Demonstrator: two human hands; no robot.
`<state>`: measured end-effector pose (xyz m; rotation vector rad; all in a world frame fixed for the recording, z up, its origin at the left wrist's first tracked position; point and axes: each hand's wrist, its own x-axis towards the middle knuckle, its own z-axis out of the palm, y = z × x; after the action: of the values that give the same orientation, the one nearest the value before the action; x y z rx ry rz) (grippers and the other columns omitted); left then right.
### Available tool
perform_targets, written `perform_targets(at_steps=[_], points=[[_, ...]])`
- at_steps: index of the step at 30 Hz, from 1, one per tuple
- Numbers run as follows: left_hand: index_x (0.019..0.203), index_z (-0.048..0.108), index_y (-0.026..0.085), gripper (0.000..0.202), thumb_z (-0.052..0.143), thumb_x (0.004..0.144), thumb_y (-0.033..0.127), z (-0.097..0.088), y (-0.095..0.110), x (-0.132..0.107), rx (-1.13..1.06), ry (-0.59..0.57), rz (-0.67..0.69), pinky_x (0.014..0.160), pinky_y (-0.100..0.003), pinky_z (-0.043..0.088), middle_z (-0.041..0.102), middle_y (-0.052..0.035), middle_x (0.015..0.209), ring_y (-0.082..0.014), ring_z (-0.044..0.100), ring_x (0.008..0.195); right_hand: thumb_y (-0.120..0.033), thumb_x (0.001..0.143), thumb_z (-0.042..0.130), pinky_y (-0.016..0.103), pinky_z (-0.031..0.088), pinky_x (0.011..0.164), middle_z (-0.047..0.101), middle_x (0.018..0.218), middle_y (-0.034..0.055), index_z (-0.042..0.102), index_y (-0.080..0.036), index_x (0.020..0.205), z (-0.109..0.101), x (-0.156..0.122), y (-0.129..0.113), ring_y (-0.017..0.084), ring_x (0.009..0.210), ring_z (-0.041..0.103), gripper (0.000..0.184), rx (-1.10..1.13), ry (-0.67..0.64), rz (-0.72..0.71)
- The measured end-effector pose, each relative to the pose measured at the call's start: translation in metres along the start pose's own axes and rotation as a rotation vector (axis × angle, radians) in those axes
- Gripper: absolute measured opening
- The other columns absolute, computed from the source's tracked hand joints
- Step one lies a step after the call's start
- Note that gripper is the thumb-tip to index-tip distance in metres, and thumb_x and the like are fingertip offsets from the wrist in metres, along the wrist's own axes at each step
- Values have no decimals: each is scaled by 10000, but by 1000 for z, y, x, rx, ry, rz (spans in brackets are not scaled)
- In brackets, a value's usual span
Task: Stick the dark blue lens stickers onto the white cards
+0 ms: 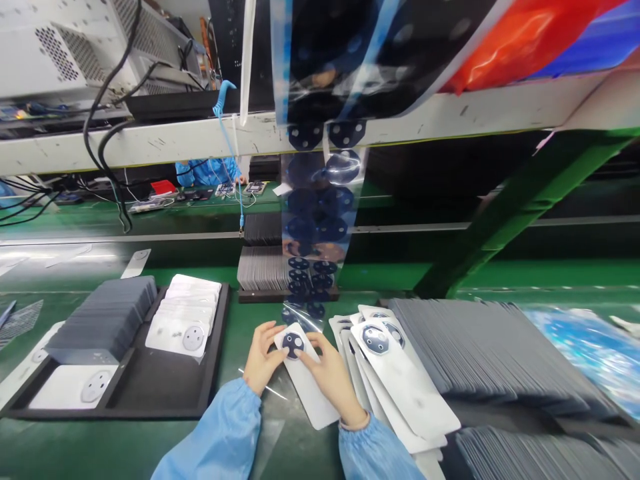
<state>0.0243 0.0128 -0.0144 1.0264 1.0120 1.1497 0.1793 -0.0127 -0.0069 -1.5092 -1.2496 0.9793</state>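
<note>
A white phone back cover point(311, 393) with a dark round camera sticker point(293, 344) is tilted between my hands above the green table. My left hand point(263, 357) grips its upper left edge, the thumb at the sticker's side. From the right, my right hand point(329, 375) holds the same cover, its thumb pressing beside the sticker's lower edge. Just behind hangs a clear film strip point(320, 227) carrying pairs of dark round stickers; its lower end reaches down to my fingers. Right of my right hand lies a loose fan of white back covers point(407, 387), some bearing the same dark stickers.
On the left a black tray point(160, 397) holds grey and white covers in two compartments. Rows of grey sheets point(480, 340) stand at the right, another stack point(263, 267) behind the film. A white shelf beam point(175, 140) crosses overhead. A person in blue sleeves point(213, 172) works across the bench.
</note>
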Motion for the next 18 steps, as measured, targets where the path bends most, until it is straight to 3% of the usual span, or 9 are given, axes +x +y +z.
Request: perform_targets(at_steps=[3,7,9,14,18], points=[[1120,512,192,670,859,555,289,3,5,-1,-25,22,-61,870,-375,520,691,-102,1038,-249,660,979,-446,726,640,338,501,717,679,927,63,535,-222,885,0,1,-1,255,904,636,294,198,-10,-16],[985,599,150,561,880,535,334,6,6,-3,-7,17,-144,728,-305,541,718,-51,762,-193,691,711,-564,746,644,298,479,572,688,819,53,486,-227,873,2,0,-6,225,701,645,394,396,-44,103],[956,613,147,533,879,537,342,8,6,-5,-7,31,-134,698,-283,539,719,-42,740,-179,688,682,-563,753,651,298,474,578,689,785,45,497,-222,850,2,-1,-7,208,654,634,386,387,-24,122],[940,622,152,460,846,601,367,12,4,-11,27,-62,-120,629,-242,522,717,-37,744,-153,676,648,-447,684,728,318,480,717,694,807,44,620,-178,881,1,1,-8,221,767,632,350,266,20,65],[962,607,150,494,849,601,385,13,2,-13,29,-114,-169,605,-245,526,716,-38,755,-147,674,611,-485,701,701,308,474,673,693,752,41,673,-168,804,-2,3,-12,226,734,622,335,258,46,87]])
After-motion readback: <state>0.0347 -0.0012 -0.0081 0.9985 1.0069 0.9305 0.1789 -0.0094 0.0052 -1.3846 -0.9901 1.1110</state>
